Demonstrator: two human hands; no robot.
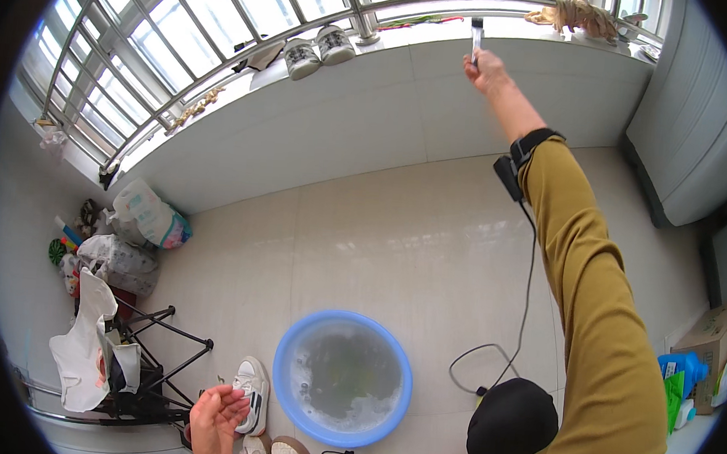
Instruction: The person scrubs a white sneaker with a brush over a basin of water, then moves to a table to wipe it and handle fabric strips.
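Stretched far out to the window sill, my right hand grips what looks like a small brush with a dark head and a pale handle. The dark end points away from me, over the white sill. My left hand is raised at the lower left, fingers loosely curled and nothing visible in it. Behind it on the floor is a white sneaker. To its right stands a round blue basin of cloudy water with foam along its edge; anything beneath the surface is hidden.
A pair of sneakers sits on the sill by metal bars. Bags and a folding stool line the left. A cable hangs from my right wrist. An appliance, a carton and bottles are right.
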